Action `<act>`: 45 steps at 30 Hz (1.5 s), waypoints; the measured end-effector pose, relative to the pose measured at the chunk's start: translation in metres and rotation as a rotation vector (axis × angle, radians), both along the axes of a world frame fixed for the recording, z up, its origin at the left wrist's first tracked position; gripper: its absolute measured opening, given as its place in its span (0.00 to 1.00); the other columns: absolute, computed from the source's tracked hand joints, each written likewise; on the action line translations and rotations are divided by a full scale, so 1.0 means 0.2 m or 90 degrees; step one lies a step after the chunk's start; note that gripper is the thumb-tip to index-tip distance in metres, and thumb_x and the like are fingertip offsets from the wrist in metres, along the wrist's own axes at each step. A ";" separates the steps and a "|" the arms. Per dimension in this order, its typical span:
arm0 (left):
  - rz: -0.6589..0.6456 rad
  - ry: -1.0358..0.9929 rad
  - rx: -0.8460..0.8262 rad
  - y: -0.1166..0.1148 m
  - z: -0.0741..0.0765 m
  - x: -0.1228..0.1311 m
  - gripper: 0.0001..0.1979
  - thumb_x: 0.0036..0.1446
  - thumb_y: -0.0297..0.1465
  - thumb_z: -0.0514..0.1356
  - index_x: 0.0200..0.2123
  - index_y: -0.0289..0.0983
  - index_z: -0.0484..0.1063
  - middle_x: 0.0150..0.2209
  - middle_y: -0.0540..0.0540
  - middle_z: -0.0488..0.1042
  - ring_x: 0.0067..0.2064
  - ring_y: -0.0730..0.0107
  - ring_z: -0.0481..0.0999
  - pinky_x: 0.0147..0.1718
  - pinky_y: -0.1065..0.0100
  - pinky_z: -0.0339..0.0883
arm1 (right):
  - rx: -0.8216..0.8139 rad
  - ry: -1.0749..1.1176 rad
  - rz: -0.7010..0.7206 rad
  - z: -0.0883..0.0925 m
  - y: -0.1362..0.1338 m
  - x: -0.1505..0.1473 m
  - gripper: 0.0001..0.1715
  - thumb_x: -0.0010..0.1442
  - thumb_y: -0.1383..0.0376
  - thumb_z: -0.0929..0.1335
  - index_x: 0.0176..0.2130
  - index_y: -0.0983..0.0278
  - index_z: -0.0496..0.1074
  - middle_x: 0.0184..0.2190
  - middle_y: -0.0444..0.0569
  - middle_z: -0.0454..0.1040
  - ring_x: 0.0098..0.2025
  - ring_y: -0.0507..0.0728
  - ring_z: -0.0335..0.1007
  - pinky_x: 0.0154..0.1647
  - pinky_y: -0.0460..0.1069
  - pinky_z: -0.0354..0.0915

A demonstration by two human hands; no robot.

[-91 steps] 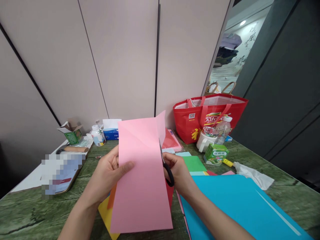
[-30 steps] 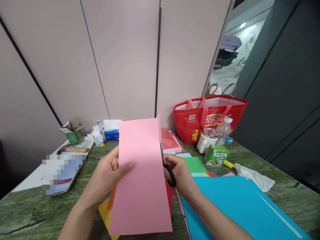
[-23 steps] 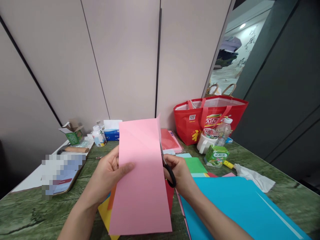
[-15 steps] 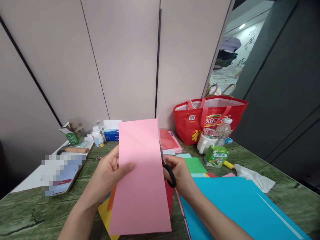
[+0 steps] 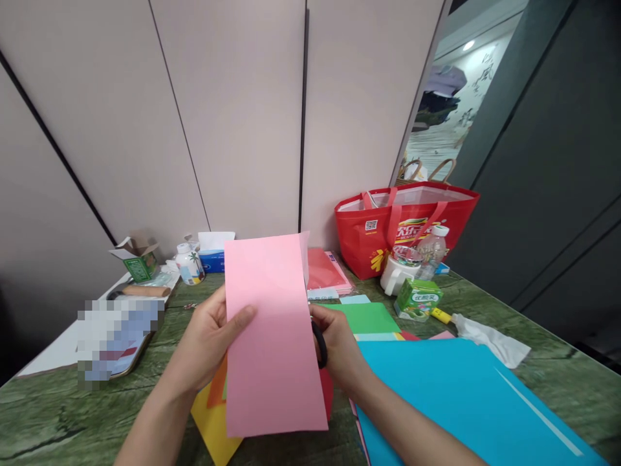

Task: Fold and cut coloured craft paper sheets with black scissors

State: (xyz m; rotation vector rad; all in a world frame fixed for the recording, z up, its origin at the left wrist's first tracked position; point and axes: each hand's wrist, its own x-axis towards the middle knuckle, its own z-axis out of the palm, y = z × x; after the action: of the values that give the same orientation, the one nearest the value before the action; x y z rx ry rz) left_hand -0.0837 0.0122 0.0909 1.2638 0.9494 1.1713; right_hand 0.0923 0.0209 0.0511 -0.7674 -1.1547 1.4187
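A pink sheet of paper [image 5: 272, 349] is held up over the tabletop [image 5: 43, 421], above yellow paper [image 5: 216, 424]. The left hand [image 5: 213, 340] pinches its left edge, thumb in front, fingers behind. The right hand [image 5: 337, 343] is closed around the black-handled scissors [image 5: 319, 346] at the opposite edge, their blades mostly hidden. To the right lies a blue sheet [image 5: 451, 388]; beyond it, a green carton [image 5: 418, 300] reads 优酸乳. Behind, a red bag [image 5: 356, 243] bears a QR code and partly covered lettering.
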 end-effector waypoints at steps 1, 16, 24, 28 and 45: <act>0.003 0.000 -0.010 0.00 0.00 0.00 0.19 0.51 0.34 0.62 0.46 0.41 0.65 0.37 0.45 0.77 0.28 0.66 0.77 0.24 0.68 0.71 | 0.013 0.001 0.010 0.01 -0.01 0.00 0.06 0.40 0.67 0.71 0.25 0.66 0.74 0.16 0.39 0.65 0.21 0.49 0.59 0.23 0.45 0.59; -0.020 0.156 -0.063 -0.01 0.04 -0.01 0.13 0.50 0.39 0.62 0.34 0.36 0.70 0.27 0.47 0.77 0.25 0.68 0.75 0.20 0.72 0.67 | 0.070 -0.019 0.047 0.01 0.00 0.00 0.09 0.44 0.66 0.72 0.29 0.66 0.74 0.22 0.40 0.72 0.25 0.49 0.64 0.26 0.43 0.60; -0.062 0.130 -0.071 -0.01 0.02 -0.01 0.13 0.51 0.39 0.61 0.36 0.36 0.70 0.27 0.47 0.77 0.26 0.69 0.75 0.21 0.73 0.67 | 0.072 -0.017 0.031 0.01 0.01 0.02 0.09 0.42 0.65 0.73 0.26 0.66 0.70 0.22 0.40 0.72 0.26 0.50 0.67 0.25 0.43 0.61; -0.016 0.097 -0.048 0.00 -0.01 -0.01 0.14 0.51 0.42 0.60 0.31 0.35 0.69 0.24 0.49 0.75 0.23 0.73 0.72 0.19 0.75 0.64 | 0.086 -0.027 0.025 0.02 0.01 0.02 0.09 0.42 0.65 0.72 0.24 0.66 0.69 0.21 0.41 0.72 0.27 0.51 0.67 0.25 0.43 0.61; 0.045 0.115 -0.070 0.00 -0.01 0.01 0.16 0.47 0.42 0.62 0.32 0.35 0.71 0.25 0.46 0.76 0.23 0.66 0.74 0.19 0.69 0.67 | 0.126 -0.090 0.020 0.01 0.02 0.05 0.11 0.42 0.64 0.73 0.28 0.66 0.72 0.21 0.40 0.71 0.26 0.50 0.65 0.25 0.43 0.62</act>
State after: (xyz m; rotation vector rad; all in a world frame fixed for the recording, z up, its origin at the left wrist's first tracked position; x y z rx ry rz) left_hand -0.0818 0.0123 0.0898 1.2712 1.1844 1.0566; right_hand 0.1019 0.0250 0.0538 -0.7206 -1.3992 1.2696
